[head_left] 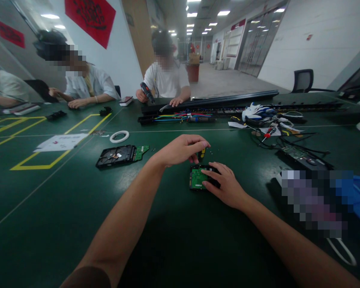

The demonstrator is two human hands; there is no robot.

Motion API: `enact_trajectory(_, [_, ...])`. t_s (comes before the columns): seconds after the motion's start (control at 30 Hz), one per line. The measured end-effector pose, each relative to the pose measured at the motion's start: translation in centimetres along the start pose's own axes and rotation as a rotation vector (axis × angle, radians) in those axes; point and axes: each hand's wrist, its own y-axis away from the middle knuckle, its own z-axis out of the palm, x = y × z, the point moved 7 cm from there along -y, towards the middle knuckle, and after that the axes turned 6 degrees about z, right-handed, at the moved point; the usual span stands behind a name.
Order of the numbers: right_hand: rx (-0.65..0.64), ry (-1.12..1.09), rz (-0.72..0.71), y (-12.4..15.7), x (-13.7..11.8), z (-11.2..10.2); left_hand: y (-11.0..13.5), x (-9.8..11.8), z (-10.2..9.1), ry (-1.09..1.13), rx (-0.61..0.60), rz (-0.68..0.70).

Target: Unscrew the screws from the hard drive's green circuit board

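My left hand (184,151) is closed around the handle of a small black and yellow screwdriver (201,155), held upright over the far edge of a hard drive (197,180). The screwdriver's tip is too small to make out. The drive lies flat with its green circuit board facing up. Spread across the drive's right part, the fingers of my right hand (226,184) touch its top and hide some of the board. A few tiny screws (211,152) are scattered just beyond the drive.
To the left lie a black drive caddy (117,156) with a green board, a tape roll (119,137) and a paper sheet (61,142). Wires (180,116), gloves (256,112) and a red screwdriver (268,134) sit farther off. A co-worker (166,80) opposite holds a power drill (147,92).
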Motion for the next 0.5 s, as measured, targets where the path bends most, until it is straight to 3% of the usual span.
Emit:
enact_trajectory(0.17, [0.005, -0.004, -0.002, 0.0, -0.1, -0.1, -0.2, -0.5, -0.1, 0.009, 0.012, 0.017])
enact_trajectory(0.33, [-0.003, -0.001, -0.003, 0.0, -0.1, -0.1, -0.3, -1.5, -0.2, 0.090, 0.067, -0.055])
enact_trajectory(0.5, [0.003, 0.004, -0.003, 0.0, 0.0, -0.1, -0.1, -0.3, 0.1, 0.117, 0.025, -0.013])
